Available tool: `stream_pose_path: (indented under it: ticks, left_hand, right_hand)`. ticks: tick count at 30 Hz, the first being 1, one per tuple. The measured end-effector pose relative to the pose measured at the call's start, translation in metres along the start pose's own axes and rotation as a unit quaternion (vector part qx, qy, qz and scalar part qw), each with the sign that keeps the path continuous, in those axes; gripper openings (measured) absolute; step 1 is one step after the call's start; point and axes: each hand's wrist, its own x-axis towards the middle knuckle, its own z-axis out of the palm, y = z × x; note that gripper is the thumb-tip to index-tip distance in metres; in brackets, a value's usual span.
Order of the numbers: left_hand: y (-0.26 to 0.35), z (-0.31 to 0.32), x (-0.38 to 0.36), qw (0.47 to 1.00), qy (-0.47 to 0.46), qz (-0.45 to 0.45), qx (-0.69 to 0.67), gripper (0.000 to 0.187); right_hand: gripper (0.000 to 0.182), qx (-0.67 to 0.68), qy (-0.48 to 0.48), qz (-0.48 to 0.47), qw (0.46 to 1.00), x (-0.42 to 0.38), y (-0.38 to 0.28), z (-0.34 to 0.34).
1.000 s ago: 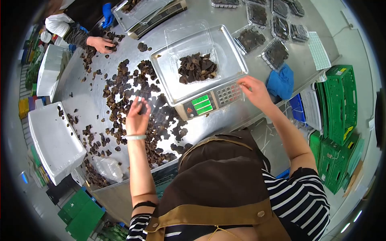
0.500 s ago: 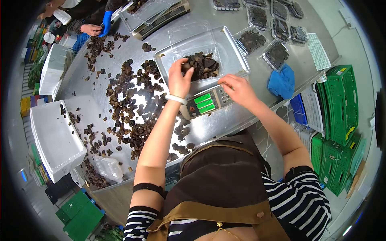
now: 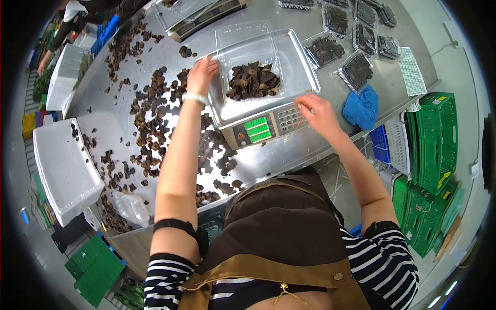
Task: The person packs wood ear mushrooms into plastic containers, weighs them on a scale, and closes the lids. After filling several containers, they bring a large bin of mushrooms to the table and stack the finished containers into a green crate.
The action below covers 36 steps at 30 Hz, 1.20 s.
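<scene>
An open clear plastic clamshell box [image 3: 243,35] sits in the metal tray of a digital scale [image 3: 292,118]. Dark, wrinkled mushrooms resembling wood ear [image 3: 253,81] fill its base, and its lid is folded back. Over the tray's left rim is my left hand [image 3: 202,75], fingers stretched out, with nothing visible in it. It is closest to the loose mushrooms [image 3: 150,113] scattered across the metal table. My right hand [image 3: 316,111] is at the tray's front right corner beside the keypad, fingers curled together; whatever they hold, if anything, is hidden. Green digits light the scale's display [image 3: 257,129].
Several filled clamshell boxes [image 3: 356,71] stand at the right back, near a blue crumpled cloth or bag [image 3: 360,107]. A white foam box [image 3: 67,170] is at the left. Green crates [image 3: 436,144] are stacked at the right. A second scale [image 3: 206,20] stands at the back.
My left hand has left the mushrooms in the box and moved left to the tray's edge. My right hand has shifted slightly right. The co-worker's hands have moved away from the table's far end.
</scene>
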Motion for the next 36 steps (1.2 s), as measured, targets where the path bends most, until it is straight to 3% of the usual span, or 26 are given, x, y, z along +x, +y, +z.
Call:
stream_pose_path:
  ticks: [2, 5, 8, 9, 10, 11, 12, 13, 15, 16, 18, 20, 21, 24, 25, 26, 27, 28, 29, 31, 32, 34, 36]
  left_hand:
    - [0.004, 0.013, 0.013, 0.996, -0.043, -0.051, -0.062, 0.066]
    - [0.013, 0.024, 0.020, 0.983, -0.085, -0.038, -0.156, 0.068]
    - [0.011, 0.005, 0.002, 0.978, -0.166, 0.129, -0.009, 0.065]
    - [0.014, 0.006, -0.022, 0.977, -0.104, 0.135, 0.125, 0.054]
    - [0.009, 0.000, -0.042, 0.940, -0.086, 0.204, 0.260, 0.041]
    - [-0.009, -0.001, -0.053, 0.863, -0.012, 0.292, 0.412, 0.056]
    - [-0.021, -0.003, -0.064, 0.901, -0.012, 0.225, 0.370, 0.070]
    - [-0.045, -0.012, -0.064, 0.951, 0.005, 0.141, 0.274, 0.070]
    - [-0.041, -0.015, -0.079, 0.980, -0.010, -0.019, 0.198, 0.044]
    - [-0.047, -0.021, -0.080, 0.990, -0.049, -0.054, 0.120, 0.034]
    - [-0.044, -0.018, -0.089, 0.996, -0.035, -0.078, 0.026, 0.022]
    - [-0.046, -0.025, -0.089, 0.994, -0.051, -0.091, -0.043, 0.018]
    - [-0.049, -0.028, -0.087, 0.993, -0.072, -0.086, -0.043, 0.025]
    - [-0.064, -0.023, -0.080, 0.998, -0.037, -0.033, 0.047, 0.017]
    - [-0.071, -0.021, -0.081, 0.997, -0.070, -0.018, -0.042, 0.019]
    - [-0.080, -0.014, -0.078, 0.999, -0.043, -0.013, -0.002, 0.030]
    - [-0.074, -0.011, -0.082, 0.985, -0.075, 0.071, 0.139, 0.053]
    - [-0.031, 0.000, -0.110, 0.978, -0.073, 0.067, 0.182, 0.071]
    - [-0.044, -0.007, -0.107, 0.980, -0.085, 0.102, 0.148, 0.078]
    - [-0.040, -0.027, -0.122, 0.986, -0.030, 0.120, 0.115, 0.073]
    - [-0.040, -0.040, -0.132, 0.986, -0.014, 0.142, 0.087, 0.068]
    - [-0.050, -0.079, -0.156, 0.988, 0.041, 0.125, 0.083, 0.055]
    - [-0.081, -0.126, -0.177, 0.993, 0.079, 0.064, 0.062, 0.042]
  right_hand:
    - [0.015, 0.037, 0.001, 0.045, 0.998, 0.007, 0.001, 0.002]
    - [0.019, 0.140, 0.029, 0.140, 0.980, 0.020, 0.003, 0.007]
    - [0.030, 0.274, 0.048, 0.238, 0.931, 0.032, 0.012, 0.011]
    - [0.033, 0.326, 0.037, 0.273, 0.904, 0.036, 0.014, 0.011]
    - [0.037, 0.376, 0.027, 0.307, 0.874, 0.038, 0.015, 0.013]
    - [0.039, 0.390, 0.004, 0.318, 0.864, 0.039, 0.015, 0.017]
    - [0.042, 0.403, -0.018, 0.326, 0.855, 0.039, 0.012, 0.024]
    - [0.044, 0.414, -0.036, 0.334, 0.846, 0.039, 0.010, 0.031]
    - [0.042, 0.447, -0.060, 0.297, 0.842, 0.038, 0.010, 0.041]
    - [0.040, 0.466, -0.055, 0.283, 0.836, 0.036, 0.013, 0.046]
    - [0.037, 0.494, -0.047, 0.279, 0.822, 0.037, 0.017, 0.053]
    - [0.035, 0.505, -0.043, 0.296, 0.809, 0.040, 0.017, 0.054]
    - [0.035, 0.512, -0.047, 0.305, 0.802, 0.042, 0.016, 0.056]
    - [0.035, 0.488, -0.043, 0.292, 0.821, 0.040, 0.023, 0.058]
    - [0.031, 0.496, -0.034, 0.268, 0.825, 0.038, 0.024, 0.055]
    - [0.022, 0.484, -0.026, 0.246, 0.839, 0.037, 0.019, 0.044]
    - [0.013, 0.512, -0.014, 0.210, 0.833, 0.033, 0.034, 0.039]
    - [0.013, 0.530, 0.002, 0.211, 0.821, 0.034, 0.043, 0.023]
    - [0.015, 0.507, 0.034, 0.183, 0.842, 0.037, 0.045, 0.009]
    - [0.019, 0.515, 0.075, 0.141, 0.842, 0.056, 0.072, -0.029]
    - [0.025, 0.577, 0.016, -0.004, 0.817, 0.073, 0.152, -0.042]
    - [0.030, 0.724, 0.087, 0.102, 0.677, 0.090, 0.106, -0.070]
    - [0.032, 0.721, 0.122, 0.144, 0.667, 0.105, 0.052, -0.069]
